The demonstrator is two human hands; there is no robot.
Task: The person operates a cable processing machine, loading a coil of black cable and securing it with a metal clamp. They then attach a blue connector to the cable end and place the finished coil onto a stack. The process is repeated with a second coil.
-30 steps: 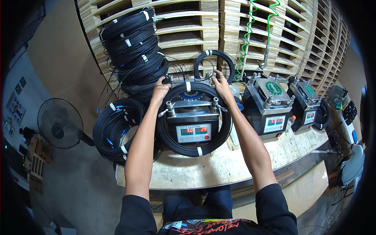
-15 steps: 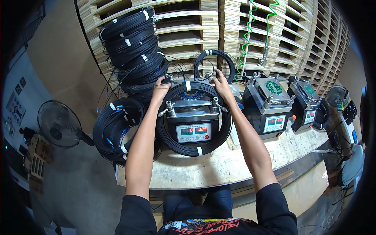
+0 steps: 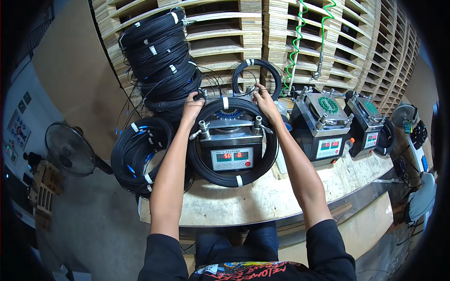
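Note:
A black coil of cable (image 3: 203,169) with white ties hangs around the front of a metal-topped machine (image 3: 236,142). The machine has a lit control panel (image 3: 232,159), front corner posts and a ring of blue pieces (image 3: 228,114) on top. My left hand (image 3: 191,108) reaches to the back left corner, its fingers curled on something dark beside the post. My right hand (image 3: 266,104) is at the back right corner, thumb and fingers bent close together by that post and a thin black cable. What its fingertips hold is too small to make out.
A tall stack of black cable coils (image 3: 159,61) and another coil pile (image 3: 123,161) stand at left. Behind leans a single coil (image 3: 276,75). Two similar machines (image 3: 307,129) with green pieces stand right on the wooden table (image 3: 220,206). A fan (image 3: 70,149) is at far left.
The red digits on the machine's panel have changed. My right fingers have drawn in and down slightly toward the back right post. My left hand has hardly moved.

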